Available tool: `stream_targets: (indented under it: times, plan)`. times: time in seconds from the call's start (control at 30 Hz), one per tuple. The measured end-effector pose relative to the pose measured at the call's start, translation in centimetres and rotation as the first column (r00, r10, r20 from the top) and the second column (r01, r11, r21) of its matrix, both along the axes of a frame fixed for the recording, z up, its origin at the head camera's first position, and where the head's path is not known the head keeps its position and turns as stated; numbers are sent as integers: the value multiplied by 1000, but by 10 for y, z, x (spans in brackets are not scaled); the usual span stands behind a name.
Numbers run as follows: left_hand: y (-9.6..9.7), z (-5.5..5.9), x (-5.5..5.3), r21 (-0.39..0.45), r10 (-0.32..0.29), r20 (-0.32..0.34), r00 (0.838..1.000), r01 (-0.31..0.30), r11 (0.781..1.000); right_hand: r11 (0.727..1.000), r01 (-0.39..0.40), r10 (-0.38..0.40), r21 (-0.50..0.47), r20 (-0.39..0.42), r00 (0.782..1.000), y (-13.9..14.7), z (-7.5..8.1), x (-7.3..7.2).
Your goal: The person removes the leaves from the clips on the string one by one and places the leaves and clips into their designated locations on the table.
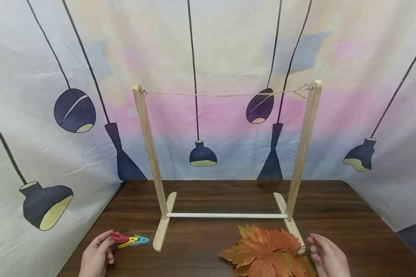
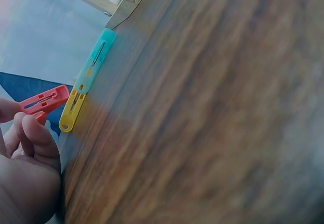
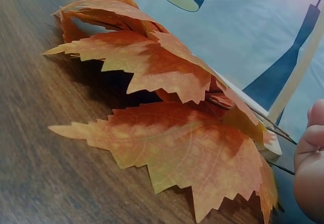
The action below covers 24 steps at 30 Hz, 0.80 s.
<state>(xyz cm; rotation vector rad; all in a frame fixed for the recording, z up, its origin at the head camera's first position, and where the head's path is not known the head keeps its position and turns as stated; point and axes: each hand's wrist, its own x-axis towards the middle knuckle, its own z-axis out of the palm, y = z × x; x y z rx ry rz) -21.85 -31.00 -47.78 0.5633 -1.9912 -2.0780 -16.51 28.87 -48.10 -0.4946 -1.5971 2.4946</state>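
At the table's left, my left hand (image 1: 96, 256) pinches a red clothespin (image 1: 118, 237) between thumb and fingers. Beside it lie a yellow clothespin (image 2: 72, 110) and a blue-green clothespin (image 2: 97, 59), overlapping end to end. Several orange artificial maple leaves (image 1: 260, 250) rest in a pile at the front right, with thin dark stems (image 3: 278, 167) toward my right hand (image 1: 327, 256). The fingers of that hand are bent right at the stem ends; I cannot tell whether they pinch one. Part of this hand falls outside the right wrist view.
A wooden frame (image 1: 305, 154) stands mid-table, a thin string (image 1: 222, 95) tied between its posts. A white rod (image 1: 225, 215) joins its feet low down; the leaves overlap the right foot. Behind the brown table (image 1: 208, 238) hangs a cloth (image 1: 228, 46) printed with lamps.
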Motion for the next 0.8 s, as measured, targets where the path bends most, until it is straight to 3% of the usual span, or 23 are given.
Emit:
stream_targets:
  times: [0.2,0.37,0.43,0.57,0.67,0.8]
  plan:
    - [-1,-1,1,-93,52,76,996,-45,995,1000,0,0,3,62,998,2,2,0]
    - [-6,-1,1,-173,21,96,995,-4,985,1000,22,-21,-2,87,996,4,2,1]
    - [-9,-1,1,-247,4,121,993,26,969,1000,20,-19,-2,88,996,5,1,1]
    - [-14,0,1,-394,-33,162,986,95,914,1000,12,-12,-3,69,998,8,0,3]
    - [-15,-1,0,-448,-69,153,986,131,884,1000,10,-10,-6,59,998,10,-1,4]
    - [-16,-2,-1,-485,-76,169,983,150,861,1000,5,-4,-16,68,998,10,-1,3]
